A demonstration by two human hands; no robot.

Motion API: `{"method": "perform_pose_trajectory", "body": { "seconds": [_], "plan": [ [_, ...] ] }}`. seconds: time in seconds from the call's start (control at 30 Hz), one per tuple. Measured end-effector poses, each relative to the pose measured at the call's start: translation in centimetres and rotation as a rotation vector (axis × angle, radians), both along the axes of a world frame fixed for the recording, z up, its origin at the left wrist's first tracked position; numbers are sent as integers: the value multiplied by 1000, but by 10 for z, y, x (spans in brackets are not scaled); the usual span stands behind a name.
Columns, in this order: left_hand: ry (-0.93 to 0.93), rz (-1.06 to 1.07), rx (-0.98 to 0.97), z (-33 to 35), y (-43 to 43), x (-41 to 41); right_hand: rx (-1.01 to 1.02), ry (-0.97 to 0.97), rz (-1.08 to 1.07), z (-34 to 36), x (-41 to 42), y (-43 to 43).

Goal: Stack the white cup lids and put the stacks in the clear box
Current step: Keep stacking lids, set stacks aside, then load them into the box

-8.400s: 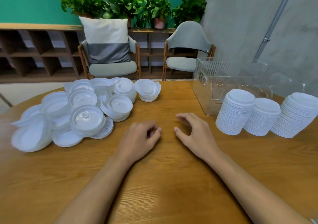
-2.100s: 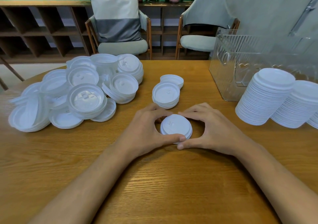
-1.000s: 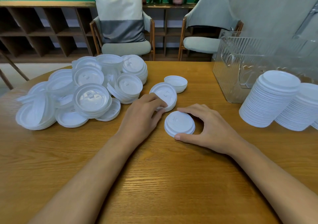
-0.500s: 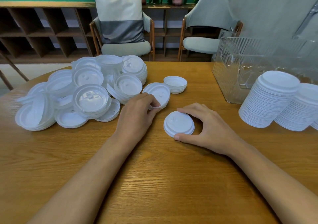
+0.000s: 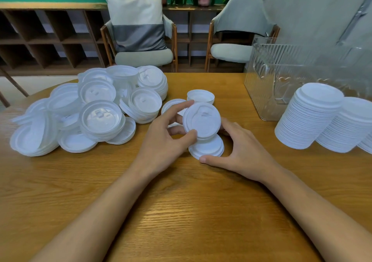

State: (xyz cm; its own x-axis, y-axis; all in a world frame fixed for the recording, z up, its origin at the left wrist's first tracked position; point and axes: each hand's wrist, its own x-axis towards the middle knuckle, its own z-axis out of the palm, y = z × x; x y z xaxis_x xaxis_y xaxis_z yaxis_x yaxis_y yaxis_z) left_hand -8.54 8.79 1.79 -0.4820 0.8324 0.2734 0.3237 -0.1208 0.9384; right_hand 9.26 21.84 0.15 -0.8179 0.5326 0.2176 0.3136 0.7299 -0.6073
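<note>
At your far left, the loose lids (image 5: 96, 110) lie in an unsorted heap on the desk (image 5: 181, 211). Some are face up, some are upturned, and several are nested together. Just right of the heap, two smaller sets rest apart from it: the near set (image 5: 172, 103), partly hidden behind your left hand, and the upturned set (image 5: 200, 96) farther back.

Your left hand (image 5: 163, 139) is clamped on the held lid (image 5: 201, 120), with the thumb on the near rim and the index finger on the far rim. The held lid is tilted with its top face toward you. It sits directly above the short stack (image 5: 209, 149) and covers that stack's far edge. Whether the two touch cannot be determined.

The short stack rests on the desk at centre. Your right hand (image 5: 241, 151) is curled round it, with the thumb tip against the near edge and the fingers curving behind.

Farther right, the clear box (image 5: 267, 80) stands upright on the desk. The tall stacks (image 5: 310, 117) stand close together in front of the box, out to the right edge of the view.
</note>
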Motion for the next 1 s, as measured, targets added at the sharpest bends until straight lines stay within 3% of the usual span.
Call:
{"method": "perform_pose_trajectory", "body": {
  "seconds": [0.17, 0.37, 0.47, 0.57, 0.73, 1.0],
  "plan": [
    [62, 63, -30, -6, 1, 2, -90, -16, -20, -5, 0, 5],
    [426, 104, -171, -10, -4, -2, 13, -14, 13, -3, 1, 3],
    [509, 98, -217, -11, -4, -3, 29, -18, 17, -3, 1, 2],
    [509, 70, -179, -12, -4, -4, 25, -17, 21, -4, 2, 3],
    [417, -147, -175, -10, -4, -6, 14, -41, 52, -1, 4, 3],
    [428, 14, -179, -15, 1, 1, -6, -94, 5, 4, 0, -1]
  ]
}}
